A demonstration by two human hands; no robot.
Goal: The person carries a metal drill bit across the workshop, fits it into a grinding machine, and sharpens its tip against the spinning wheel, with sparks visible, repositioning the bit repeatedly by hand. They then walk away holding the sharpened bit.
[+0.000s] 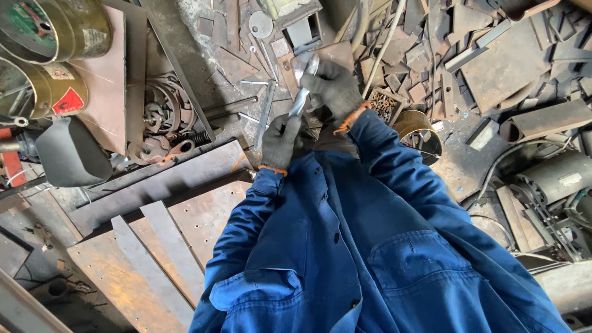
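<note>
A person in a blue work jacket looks down at their own two hands, both in dark knitted gloves with orange cuffs. The left hand (281,143) is clenched around the lower end of a long, bright, silvery metal piece (301,92), and the right hand (333,88) grips it higher up, near its broader top end, so the piece runs slanting between them, held up in front of the chest and clear of everything below. Two grips at opposite ends likely steady it for turning or inspecting; what kind of tool or part it is cannot be told. Below and beyond the hands lies a crowded workshop floor strewn with rusty steel offcuts (431,55). Just to the right of the right hand sits a small rusty perforated metal block (385,103) and a brass-coloured round container (419,132). To the left of the hands are a heap of dark coiled springs and rings (165,111), a black welding mask (71,154) and two olive-green drums (46,58). Nearer the body, left of the left hand, broad rusty steel plates with small drilled holes (197,216) lie flat, overlapped by grey steel strips (157,253).
</note>
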